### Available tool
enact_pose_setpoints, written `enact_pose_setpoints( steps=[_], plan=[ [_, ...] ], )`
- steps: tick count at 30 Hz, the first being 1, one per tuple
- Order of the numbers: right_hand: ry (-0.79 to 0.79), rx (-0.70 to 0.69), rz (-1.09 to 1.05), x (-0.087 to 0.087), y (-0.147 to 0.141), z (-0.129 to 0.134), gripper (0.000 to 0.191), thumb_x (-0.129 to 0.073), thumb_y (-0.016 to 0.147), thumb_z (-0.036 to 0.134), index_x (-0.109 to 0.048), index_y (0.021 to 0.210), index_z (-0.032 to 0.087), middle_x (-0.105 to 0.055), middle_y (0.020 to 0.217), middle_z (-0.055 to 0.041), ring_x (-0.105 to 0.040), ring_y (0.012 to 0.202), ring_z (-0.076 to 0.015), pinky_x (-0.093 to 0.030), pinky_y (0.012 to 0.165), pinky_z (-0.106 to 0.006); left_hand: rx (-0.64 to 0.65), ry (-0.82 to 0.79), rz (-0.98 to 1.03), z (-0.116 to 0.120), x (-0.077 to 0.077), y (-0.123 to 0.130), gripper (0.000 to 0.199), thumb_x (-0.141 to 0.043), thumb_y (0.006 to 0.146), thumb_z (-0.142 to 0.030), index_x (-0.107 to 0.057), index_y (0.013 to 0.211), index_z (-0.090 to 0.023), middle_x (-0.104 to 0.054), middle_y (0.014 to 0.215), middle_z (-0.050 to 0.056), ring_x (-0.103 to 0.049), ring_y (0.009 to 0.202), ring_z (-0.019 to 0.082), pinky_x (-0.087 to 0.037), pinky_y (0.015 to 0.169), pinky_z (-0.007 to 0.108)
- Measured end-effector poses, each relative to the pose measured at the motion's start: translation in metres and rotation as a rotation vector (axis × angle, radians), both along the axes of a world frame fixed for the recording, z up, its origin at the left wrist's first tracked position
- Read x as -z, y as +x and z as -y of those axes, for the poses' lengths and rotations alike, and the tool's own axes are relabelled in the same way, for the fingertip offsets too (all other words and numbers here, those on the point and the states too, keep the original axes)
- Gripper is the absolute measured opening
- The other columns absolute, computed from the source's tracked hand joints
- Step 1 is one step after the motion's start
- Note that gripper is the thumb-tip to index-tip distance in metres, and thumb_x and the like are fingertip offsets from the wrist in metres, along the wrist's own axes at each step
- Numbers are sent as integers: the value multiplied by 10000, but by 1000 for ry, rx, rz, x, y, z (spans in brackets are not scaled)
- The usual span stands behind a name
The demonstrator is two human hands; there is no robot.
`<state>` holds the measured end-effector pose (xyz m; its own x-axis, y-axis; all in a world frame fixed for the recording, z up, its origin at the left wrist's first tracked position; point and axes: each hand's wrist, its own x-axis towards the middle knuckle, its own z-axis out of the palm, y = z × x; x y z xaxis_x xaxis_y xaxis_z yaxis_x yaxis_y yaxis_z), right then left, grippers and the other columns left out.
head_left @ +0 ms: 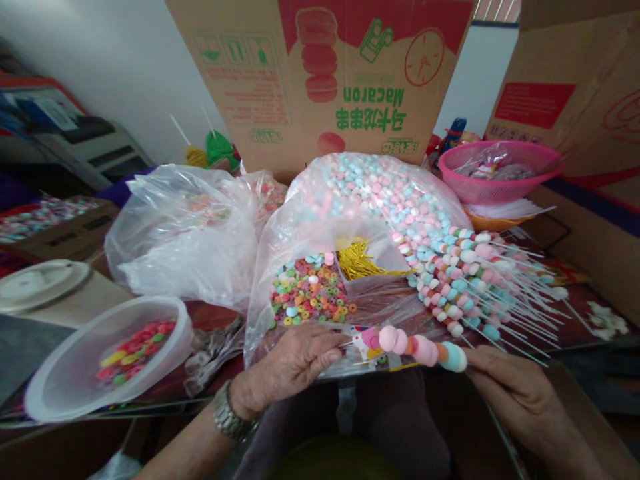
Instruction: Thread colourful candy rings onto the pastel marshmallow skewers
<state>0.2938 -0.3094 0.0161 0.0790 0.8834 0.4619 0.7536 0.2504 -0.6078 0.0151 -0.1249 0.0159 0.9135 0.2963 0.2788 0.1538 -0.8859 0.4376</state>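
Observation:
A marshmallow skewer [423, 350] with pink and blue marshmallows and orange rings between them lies level between my hands. My right hand [517, 393] is closed at its blue end, fingers pressed together; the stick is hidden there. At the other end sits a small printed piece [367, 342], white with dots, pink and yellow; its exact kind is unclear. My left hand [303, 360], wearing a watch, pinches the edge of this piece. Just beyond lie colored candy rings [313, 287] and gold twist ties [356, 260] in a white box.
Finished marshmallow skewers [470, 280] are piled at right, white sticks pointing toward me. Behind stands a large bag of marshmallows [380, 187]. A plastic bowl [173, 320] with rings is at left, near a clear bag [185, 247]. A pink basket [493, 190] and cardboard box [280, 80] stand behind.

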Motion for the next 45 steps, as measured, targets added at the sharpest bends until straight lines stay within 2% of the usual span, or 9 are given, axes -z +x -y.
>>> enact_pose_setpoints(
  steps=[7, 13, 20, 24, 29, 34, 37, 40, 45],
  plan=[
    [78, -9, 209, -12, 8, -1, 257, -504, 827, 97, -656, 988, 228, -658, 696, -2, -653, 625, -114, -512, 594, -156, 64, 13, -19, -4, -7, 2, 312, -339, 954, -283, -580, 1125, -183, -689, 985, 83, -633, 868, 189, -473, 781, 296],
    [75, -13, 312, -8, 13, 5, 271, -480, 843, 106, -626, 1036, 226, -624, 643, 5, -597, 555, -121, -474, 521, -200, 80, -7, -51, -4, -8, 7, 287, -369, 945, -265, -589, 1108, -181, -690, 944, 70, -629, 835, 184, -457, 751, 279],
    [19, -55, 441, -1, 19, 7, 240, -484, 846, 118, -641, 1017, 179, -627, 661, -25, -580, 579, -146, -460, 552, -252, 85, 78, -181, -2, -10, 14, 314, -345, 956, -306, -616, 1048, -177, -679, 874, 63, -617, 779, 178, -442, 730, 284],
    [-64, -84, 312, 8, 12, 2, 261, -445, 862, 105, -656, 1000, 172, -623, 683, -29, -592, 604, -135, -454, 558, -233, 94, 159, -205, -8, -13, 21, 311, -339, 960, -302, -612, 1042, -178, -674, 861, 59, -593, 761, 174, -414, 724, 295],
    [-327, -123, 113, 13, 4, -2, 307, -398, 880, 131, -688, 969, 178, -605, 669, -20, -590, 603, -130, -434, 545, -228, 72, 301, -197, -22, -23, 27, 283, -381, 946, -326, -630, 944, -192, -669, 816, 49, -569, 766, 181, -358, 812, 355],
    [-455, -76, -77, 19, -4, -7, 299, -421, 876, 191, -720, 901, 191, -653, 718, -35, -616, 667, -153, -455, 593, -240, 138, 307, -253, -25, -33, 29, 260, -388, 947, -312, -618, 896, -200, -661, 793, 26, -555, 764, 167, -341, 841, 343],
    [-531, -125, -209, 21, -10, -10, 293, -449, 858, 188, -731, 932, 216, -696, 788, -35, -645, 763, -167, -480, 687, -243, 125, 312, -249, -26, -34, 29, 270, -385, 947, -317, -622, 896, -200, -654, 783, 29, -546, 747, 168, -350, 805, 332],
    [-539, -97, -285, 23, -14, -10, 306, -457, 849, 194, -728, 986, 235, -714, 850, -36, -653, 819, -177, -486, 731, -247, 123, 309, -236, -26, -32, 29, 290, -381, 947, -324, -628, 869, -193, -646, 756, 29, -534, 719, 164, -356, 763, 316],
    [-477, -57, -381, 31, -30, -12, 290, -474, 845, 242, -744, 950, 230, -699, 761, -29, -642, 753, -183, -492, 717, -268, 149, 273, -228, -24, -34, 35, 323, -361, 956, -312, -628, 825, -185, -643, 747, 22, -543, 719, 151, -336, 848, 346]
  ],
)
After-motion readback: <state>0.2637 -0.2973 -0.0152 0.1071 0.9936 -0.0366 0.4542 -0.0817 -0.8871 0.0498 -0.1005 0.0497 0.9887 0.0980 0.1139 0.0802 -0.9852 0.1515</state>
